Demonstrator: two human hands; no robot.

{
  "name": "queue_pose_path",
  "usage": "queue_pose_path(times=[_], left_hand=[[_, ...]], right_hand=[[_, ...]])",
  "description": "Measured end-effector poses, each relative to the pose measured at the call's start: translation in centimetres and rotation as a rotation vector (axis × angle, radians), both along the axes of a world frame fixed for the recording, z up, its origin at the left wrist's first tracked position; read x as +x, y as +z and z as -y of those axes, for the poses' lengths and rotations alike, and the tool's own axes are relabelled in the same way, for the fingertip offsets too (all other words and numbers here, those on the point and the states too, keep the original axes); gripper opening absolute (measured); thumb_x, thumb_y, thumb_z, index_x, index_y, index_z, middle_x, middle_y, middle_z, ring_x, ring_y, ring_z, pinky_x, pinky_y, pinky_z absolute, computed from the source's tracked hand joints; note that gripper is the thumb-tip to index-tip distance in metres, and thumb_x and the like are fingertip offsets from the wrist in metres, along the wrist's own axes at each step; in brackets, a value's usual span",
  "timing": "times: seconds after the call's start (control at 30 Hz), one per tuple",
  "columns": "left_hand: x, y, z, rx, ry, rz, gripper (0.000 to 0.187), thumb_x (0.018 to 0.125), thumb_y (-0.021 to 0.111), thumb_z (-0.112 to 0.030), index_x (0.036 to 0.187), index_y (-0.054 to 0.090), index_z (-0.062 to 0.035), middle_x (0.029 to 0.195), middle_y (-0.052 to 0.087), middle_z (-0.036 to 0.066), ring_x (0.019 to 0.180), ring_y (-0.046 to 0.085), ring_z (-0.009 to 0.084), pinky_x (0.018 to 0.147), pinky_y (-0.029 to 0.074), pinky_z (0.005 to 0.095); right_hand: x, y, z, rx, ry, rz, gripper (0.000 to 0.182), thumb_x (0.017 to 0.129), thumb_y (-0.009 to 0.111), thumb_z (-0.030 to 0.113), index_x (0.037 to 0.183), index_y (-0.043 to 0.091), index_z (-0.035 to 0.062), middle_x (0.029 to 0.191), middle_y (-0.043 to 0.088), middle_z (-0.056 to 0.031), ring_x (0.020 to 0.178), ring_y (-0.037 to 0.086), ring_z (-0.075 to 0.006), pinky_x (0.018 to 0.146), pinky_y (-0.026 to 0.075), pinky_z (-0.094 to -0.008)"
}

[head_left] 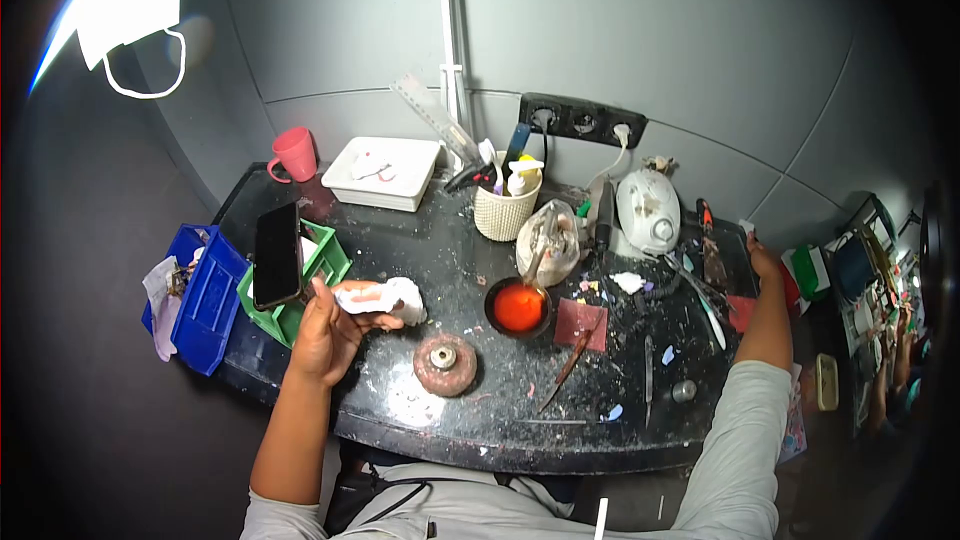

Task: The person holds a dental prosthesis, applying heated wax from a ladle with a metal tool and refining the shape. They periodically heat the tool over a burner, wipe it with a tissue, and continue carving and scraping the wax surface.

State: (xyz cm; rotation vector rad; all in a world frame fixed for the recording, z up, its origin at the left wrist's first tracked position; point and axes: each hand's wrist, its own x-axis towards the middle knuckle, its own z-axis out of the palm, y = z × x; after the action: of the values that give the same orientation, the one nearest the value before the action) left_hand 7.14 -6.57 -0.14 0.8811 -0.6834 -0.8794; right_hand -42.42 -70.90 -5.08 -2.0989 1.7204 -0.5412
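Cast [405, 300], white and rough, sits in the left hand [335, 335], over the dark desk [360, 410] on the person's left side. That hand is partly closed, fingers curled under the cast and thumb raised. The right hand [762, 255] is stretched far out to the desk's right edge; how far open it is, and whether it has hold of anything, I cannot tell. A phone [277, 256] stands tilted at the green bin [322, 262], with the blue bin [200, 300] just beside it. Near the left hand, a round pot [445, 366] has a metal nozzle on top. Right of it, a bowl [518, 308] contains something bright red, and next to that a knife [568, 370] lies partly over a pink sheet [581, 324]. Behind are a mug [295, 155], a white tray [380, 180] and a cup [507, 215] full of tools
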Motion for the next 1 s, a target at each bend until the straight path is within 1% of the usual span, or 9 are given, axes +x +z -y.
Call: queue_pose_path(times=[0.03, 0.17, 0.23, 0.37, 0.47, 0.63, 0.83, 0.97, 1.0], left_hand=[[0.0, 0.0, 0.0, -0.006, 0.008, 0.007, 0.073, 0.101, 0.028, -0.061, 0.118, 0.06, 0.0032, 0.107, 0.07, 0.02, 0.093, 0.07, 0.0326, 0.089, 0.053, 0.0432], [0.0, 0.2, 0.0, -0.013, 0.005, 0.003, 0.072, 0.101, 0.03, -0.059, 0.118, 0.06, 0.0037, 0.106, 0.07, 0.02, 0.093, 0.07, 0.0324, 0.088, 0.053, 0.0429], [-0.1, 0.2, 0.1, -0.015, 0.009, -0.006, 0.072, 0.101, 0.03, -0.059, 0.118, 0.06, 0.0034, 0.106, 0.07, 0.02, 0.093, 0.071, 0.0321, 0.085, 0.053, 0.0409], [0.0, 0.2, 0.0, 0.002, 0.01, -0.021, 0.072, 0.102, 0.028, -0.059, 0.118, 0.061, 0.0025, 0.106, 0.07, 0.02, 0.092, 0.071, 0.0318, 0.084, 0.054, 0.0396], [0.2, -0.1, 0.1, 0.014, 0.008, -0.032, 0.072, 0.102, 0.028, -0.06, 0.118, 0.061, 0.0018, 0.107, 0.07, 0.021, 0.092, 0.071, 0.0317, 0.084, 0.054, 0.0393], [-0.1, 0.0, 0.3, 0.025, 0.002, -0.053, 0.073, 0.101, 0.028, -0.061, 0.119, 0.061, 0.0009, 0.109, 0.069, 0.021, 0.092, 0.071, 0.0314, 0.084, 0.054, 0.0388], [0.3, -0.3, 0.5, 0.057, -0.013, -0.062, 0.072, 0.101, 0.028, -0.062, 0.12, 0.061, -0.0001, 0.11, 0.069, 0.021, 0.092, 0.071, 0.0314, 0.086, 0.054, 0.0401], [0.6, -0.9, 0.6, 0.037, -0.031, -0.038, 0.073, 0.1, 0.029, -0.062, 0.118, 0.063, -0.0005, 0.109, 0.069, 0.021, 0.09, 0.071, 0.0317, 0.086, 0.054, 0.0419], [0.5, -0.8, 0.7, 0.056, -0.018, -0.031, 0.073, 0.1, 0.028, -0.063, 0.117, 0.063, -0.0008, 0.107, 0.07, 0.02, 0.089, 0.072, 0.0317, 0.086, 0.054, 0.0426]], right_hand=[[0.4, -0.4, 0.1, 0.004, -0.036, 0.088, 0.079, 0.094, 0.041, 0.069, 0.133, 0.058, 0.0016, 0.137, 0.055, -0.0244, 0.132, 0.048, -0.0388, 0.108, 0.037, -0.0433], [1.1, -1.6, 1.9, 0.034, -0.07, 0.096, 0.08, 0.095, 0.04, 0.068, 0.134, 0.057, 0.0007, 0.139, 0.053, -0.0244, 0.133, 0.046, -0.0398, 0.108, 0.037, -0.0444], [1.0, -2.0, 2.9, 0.031, -0.129, 0.004, 0.079, 0.095, 0.04, 0.067, 0.133, 0.057, -0.0001, 0.14, 0.052, -0.0247, 0.133, 0.046, -0.0413, 0.108, 0.037, -0.0458], [-0.1, -1.9, 4.4, 0.087, -0.072, -0.09, 0.079, 0.095, 0.04, 0.067, 0.134, 0.056, -0.0007, 0.142, 0.05, -0.0252, 0.133, 0.045, -0.0425, 0.108, 0.037, -0.0471], [0.3, 0.0, 1.6, 0.006, -0.077, 0.03, 0.08, 0.096, 0.039, 0.067, 0.137, 0.053, -0.0003, 0.145, 0.047, -0.0248, 0.136, 0.043, -0.0405, 0.11, 0.035, -0.0454], [0.8, 0.6, 1.3, 0.095, -0.018, 0.051, 0.082, 0.096, 0.038, 0.068, 0.141, 0.049, 0.0006, 0.147, 0.046, -0.0226, 0.142, 0.037, -0.0351, 0.114, 0.029, -0.0416], [0.7, -1.2, 5.0, 0.118, -0.097, 0.031, 0.089, 0.091, 0.04, 0.074, 0.141, 0.049, 0.0003, 0.148, 0.045, -0.0232, 0.141, 0.038, -0.0368, 0.114, 0.03, -0.0426], [2.1, -0.5, 2.9, 0.117, -0.113, 0.026, 0.087, 0.091, 0.042, 0.073, 0.141, 0.049, 0.0019, 0.148, 0.045, -0.0229, 0.14, 0.039, -0.0375, 0.113, 0.032, -0.0432], [2.5, -0.4, 2.6, 0.088, -0.115, 0.015, 0.085, 0.091, 0.044, 0.072, 0.138, 0.052, 0.0008, 0.144, 0.048, -0.0246, 0.137, 0.043, -0.0379, 0.111, 0.034, -0.0435]])
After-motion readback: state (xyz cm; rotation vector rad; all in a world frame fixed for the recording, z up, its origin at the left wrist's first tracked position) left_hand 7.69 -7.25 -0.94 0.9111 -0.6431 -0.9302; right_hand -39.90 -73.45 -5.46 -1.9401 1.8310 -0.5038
